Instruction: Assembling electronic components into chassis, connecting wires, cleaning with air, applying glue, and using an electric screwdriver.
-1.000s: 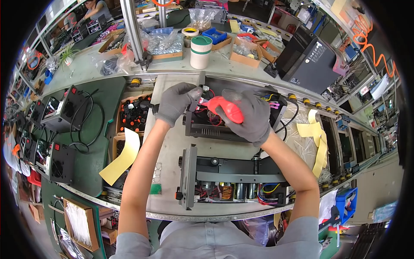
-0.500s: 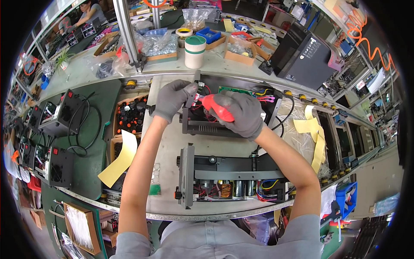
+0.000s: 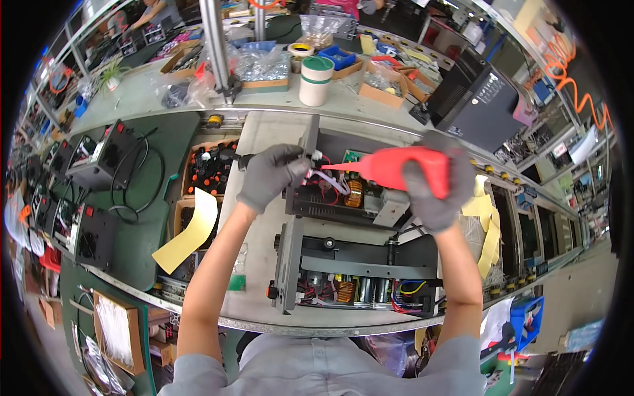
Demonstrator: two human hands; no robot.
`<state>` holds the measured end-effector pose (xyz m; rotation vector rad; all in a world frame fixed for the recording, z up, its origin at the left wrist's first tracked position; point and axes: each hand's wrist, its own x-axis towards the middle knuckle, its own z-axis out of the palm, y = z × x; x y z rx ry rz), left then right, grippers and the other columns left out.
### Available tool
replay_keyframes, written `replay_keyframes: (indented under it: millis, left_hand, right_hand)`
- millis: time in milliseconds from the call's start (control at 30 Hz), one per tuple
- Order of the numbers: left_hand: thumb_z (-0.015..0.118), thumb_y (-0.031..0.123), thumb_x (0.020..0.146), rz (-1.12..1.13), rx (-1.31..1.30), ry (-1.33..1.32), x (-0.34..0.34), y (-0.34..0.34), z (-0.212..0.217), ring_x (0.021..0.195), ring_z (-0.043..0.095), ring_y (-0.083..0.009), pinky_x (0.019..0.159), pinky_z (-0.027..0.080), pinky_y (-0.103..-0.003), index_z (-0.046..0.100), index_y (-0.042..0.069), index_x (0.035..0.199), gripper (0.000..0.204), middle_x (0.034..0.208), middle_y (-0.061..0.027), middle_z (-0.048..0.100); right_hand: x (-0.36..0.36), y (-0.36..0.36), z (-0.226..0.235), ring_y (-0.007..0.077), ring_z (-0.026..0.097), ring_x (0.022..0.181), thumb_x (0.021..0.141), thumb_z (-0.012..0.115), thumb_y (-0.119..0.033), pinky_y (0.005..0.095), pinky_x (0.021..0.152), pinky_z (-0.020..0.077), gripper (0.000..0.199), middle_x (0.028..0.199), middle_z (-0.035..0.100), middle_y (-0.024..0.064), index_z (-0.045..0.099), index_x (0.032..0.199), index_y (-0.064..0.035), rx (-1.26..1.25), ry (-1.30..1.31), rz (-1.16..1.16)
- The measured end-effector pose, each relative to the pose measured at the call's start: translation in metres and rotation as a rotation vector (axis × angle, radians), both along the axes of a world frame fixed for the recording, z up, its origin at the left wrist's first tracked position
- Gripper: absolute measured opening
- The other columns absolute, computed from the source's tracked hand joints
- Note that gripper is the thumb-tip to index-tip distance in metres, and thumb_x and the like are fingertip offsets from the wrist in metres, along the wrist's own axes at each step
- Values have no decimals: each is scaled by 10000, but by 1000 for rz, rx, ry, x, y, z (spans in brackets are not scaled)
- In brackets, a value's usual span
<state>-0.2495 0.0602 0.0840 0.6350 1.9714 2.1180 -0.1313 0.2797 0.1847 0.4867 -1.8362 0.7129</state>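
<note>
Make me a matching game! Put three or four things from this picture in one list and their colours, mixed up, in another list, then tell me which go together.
Things:
1. squeeze bottle in the right hand
2. glove on the left hand
3. paper sheet
4. tape roll

Colours:
A. yellow
B. white with a green top
C. red
D. grey

Pairs: 1-C, 2-D, 3-A, 4-B

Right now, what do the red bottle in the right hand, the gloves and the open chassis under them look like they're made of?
Red bottle: looks like soft matte plastic, with a tapered nozzle; an even red with no glare.
Gloves: grey knit fabric, possibly coated; matte and snug on the left hand and the right hand.
Open chassis: probably dark painted sheet metal, judging by its thin, straight folded edges.
</note>
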Motion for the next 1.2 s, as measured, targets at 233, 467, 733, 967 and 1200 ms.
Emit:
replay_keyframes:
  millis: [233,467,733,967,1200]
  left_hand:
    - [766,169,732,-20,-126,15,36,-28,-28,847,606,-139,739,509,-255,584,-19,1118,466,972,-64,620]
    - [774,172,724,-54,-93,-41,35,-26,-31,869,597,-136,731,508,-257,579,-15,1125,483,982,-56,595]
    - [783,193,710,-45,-120,-30,34,-28,-32,899,592,-148,802,499,-285,591,-10,1109,487,987,-55,593]
    - [746,136,744,-33,-148,-36,37,-27,-24,891,592,-131,781,511,-265,581,-20,1114,434,991,-52,594]
    - [730,105,755,-50,-116,-80,41,-26,-25,881,595,-124,773,516,-261,564,-34,1122,426,977,-53,607]
  right_hand:
    - [24,-19,6,189,598,682,680,719,-97,293,620,486,358,818,607,112,541,977,-7,327,-118,-61]
    - [8,-23,-12,186,548,542,623,784,-179,291,477,423,361,800,638,22,583,913,-103,304,-44,-77]
    - [5,-25,-11,189,547,537,644,775,-194,296,471,410,326,734,577,24,596,902,-104,297,-109,-117]
    - [3,-22,-15,246,591,642,638,770,-114,318,560,451,370,761,589,69,597,963,-78,252,-201,-113]
    - [1,-16,-18,222,598,599,688,745,-216,301,531,459,302,779,595,57,612,937,-107,131,-210,-83]
